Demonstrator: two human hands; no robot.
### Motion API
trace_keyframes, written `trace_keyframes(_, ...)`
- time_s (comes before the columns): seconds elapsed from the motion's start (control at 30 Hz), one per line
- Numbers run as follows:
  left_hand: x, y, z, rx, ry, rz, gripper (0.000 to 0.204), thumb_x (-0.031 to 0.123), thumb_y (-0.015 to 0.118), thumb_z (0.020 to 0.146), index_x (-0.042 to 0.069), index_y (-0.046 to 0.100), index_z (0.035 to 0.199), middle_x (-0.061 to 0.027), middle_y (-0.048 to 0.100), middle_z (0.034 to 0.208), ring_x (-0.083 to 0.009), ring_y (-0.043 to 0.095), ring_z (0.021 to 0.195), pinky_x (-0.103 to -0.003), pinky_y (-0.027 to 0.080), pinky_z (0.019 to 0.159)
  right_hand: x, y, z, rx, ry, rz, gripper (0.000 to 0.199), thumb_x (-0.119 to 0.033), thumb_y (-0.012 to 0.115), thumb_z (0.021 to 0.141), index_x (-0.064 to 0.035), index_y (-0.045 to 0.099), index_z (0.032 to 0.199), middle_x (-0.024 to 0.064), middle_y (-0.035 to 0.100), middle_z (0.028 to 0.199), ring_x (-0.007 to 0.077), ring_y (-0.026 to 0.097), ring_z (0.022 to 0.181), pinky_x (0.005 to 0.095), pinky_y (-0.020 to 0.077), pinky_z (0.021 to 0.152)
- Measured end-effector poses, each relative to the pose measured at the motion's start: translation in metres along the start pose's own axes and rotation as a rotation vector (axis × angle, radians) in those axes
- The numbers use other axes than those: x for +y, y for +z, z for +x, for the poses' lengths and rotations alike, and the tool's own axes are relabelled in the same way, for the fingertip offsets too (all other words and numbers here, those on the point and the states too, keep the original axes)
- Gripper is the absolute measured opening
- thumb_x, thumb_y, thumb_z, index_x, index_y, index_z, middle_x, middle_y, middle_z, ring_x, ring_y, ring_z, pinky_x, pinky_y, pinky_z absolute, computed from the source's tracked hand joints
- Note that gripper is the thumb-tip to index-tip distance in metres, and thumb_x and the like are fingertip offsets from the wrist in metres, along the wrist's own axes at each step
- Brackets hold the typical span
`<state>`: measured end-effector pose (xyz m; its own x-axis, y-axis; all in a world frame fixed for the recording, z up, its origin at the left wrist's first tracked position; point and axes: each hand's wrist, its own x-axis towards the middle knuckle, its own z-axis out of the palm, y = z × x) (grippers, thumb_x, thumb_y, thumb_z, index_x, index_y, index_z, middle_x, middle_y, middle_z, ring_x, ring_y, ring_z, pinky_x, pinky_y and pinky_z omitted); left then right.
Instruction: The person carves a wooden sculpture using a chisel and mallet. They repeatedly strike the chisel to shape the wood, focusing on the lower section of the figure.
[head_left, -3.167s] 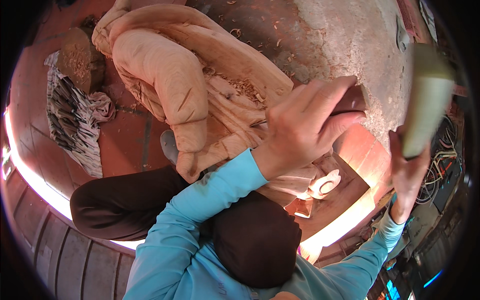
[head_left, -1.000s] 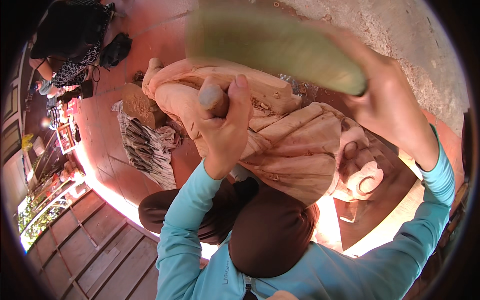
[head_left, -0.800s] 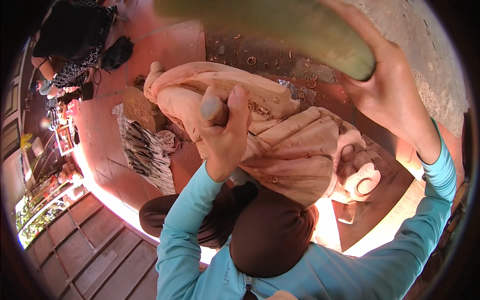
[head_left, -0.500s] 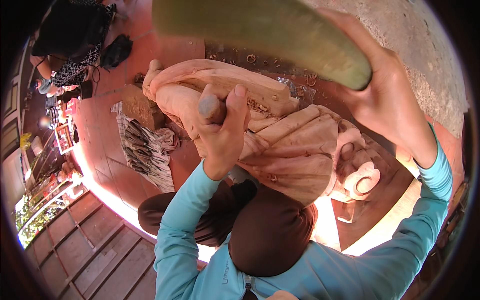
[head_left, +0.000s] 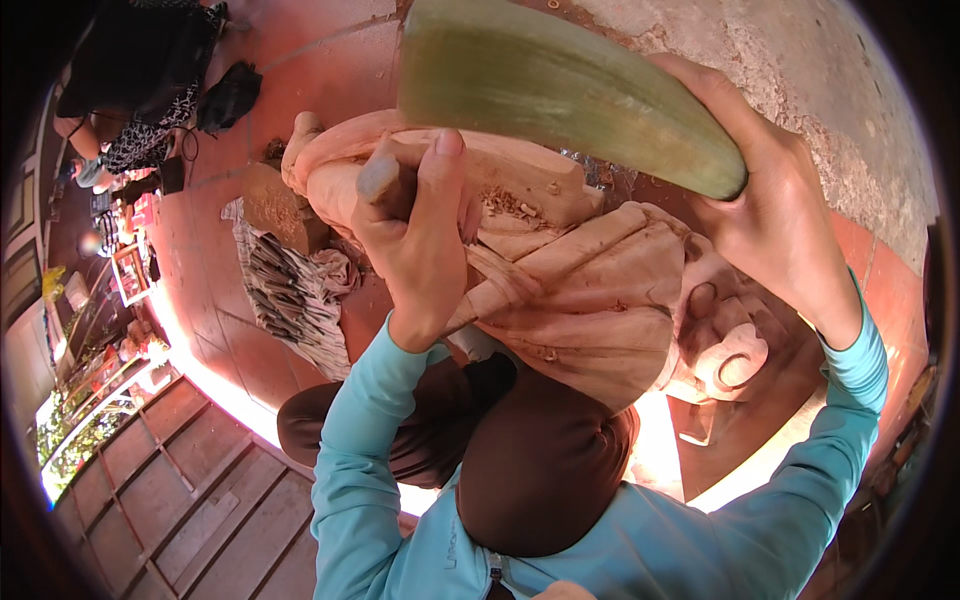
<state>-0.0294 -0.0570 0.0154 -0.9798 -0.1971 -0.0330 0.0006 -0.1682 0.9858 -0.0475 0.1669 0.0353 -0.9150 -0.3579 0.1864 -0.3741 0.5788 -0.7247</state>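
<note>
My left hand grips the wooden handle of a chisel and holds it against a large pale wooden carving that lies across my lap. My right hand is closed around a thick greenish wooden mallet, raised above the chisel's end. The chisel's blade is hidden behind my left hand. Wood chips lie on the carving near the chisel. My teal sleeves come in from the lower edge.
A cloth roll of several carving tools lies on the reddish floor at the left, beside a wooden block. Another person sits at the far upper left. Wooden steps run along the lower left. A rough wall stands behind.
The view has swung since the oldest frame, when my right hand held the mallet far right. Over the last second the mallet has stayed raised above the chisel, shifting slightly; my left hand keeps its grip.
</note>
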Motion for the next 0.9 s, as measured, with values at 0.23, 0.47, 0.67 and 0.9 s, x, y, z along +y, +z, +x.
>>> trace_keyframes(0.23,-0.002,0.004,0.000,-0.001,-0.029,0.047,0.020,0.011,0.056,0.091,0.004,0.049,0.075,0.0012,0.045,0.054,-0.0043,0.036,0.043,-0.020,0.029,0.038,-0.005,-0.002,0.004,-0.024,0.093,0.093,0.059,0.011,0.060,0.069,-0.0072,0.049,0.124,0.0144,0.062,0.104,0.0278,0.063,0.094,0.0300,0.0476,0.081)
trace_keyframes(0.47,-0.005,0.003,0.002,-0.027,-0.052,0.114,0.021,0.013,0.057,0.092,0.006,0.049,0.073,0.0023,0.045,0.053,-0.0035,0.037,0.042,-0.020,0.028,0.038,0.004,0.000,0.002,0.072,0.092,0.097,0.057,0.011,0.060,0.074,-0.0062,0.047,0.128,0.0105,0.061,0.109,0.0159,0.058,0.100,0.0268,0.0445,0.085)
trace_keyframes(0.67,-0.010,0.002,0.001,-0.022,-0.041,0.084,0.023,0.009,0.056,0.091,0.006,0.047,0.070,0.0028,0.046,0.053,-0.0027,0.039,0.043,-0.019,0.028,0.039,0.013,0.002,0.000,0.104,0.075,0.079,0.060,0.009,0.063,0.074,-0.0054,0.046,0.130,0.0118,0.061,0.112,0.0157,0.057,0.101,0.0274,0.0457,0.084)
trace_keyframes(0.9,-0.012,-0.002,-0.003,-0.032,-0.018,0.059,0.017,0.004,0.055,0.089,0.004,0.050,0.073,0.0025,0.047,0.053,-0.0033,0.040,0.043,-0.019,0.029,0.039,-0.002,0.001,0.006,0.012,-0.044,-0.030,0.068,0.004,0.071,0.064,-0.0099,0.049,0.127,0.0141,0.063,0.105,0.0292,0.063,0.092,0.0344,0.0506,0.078)
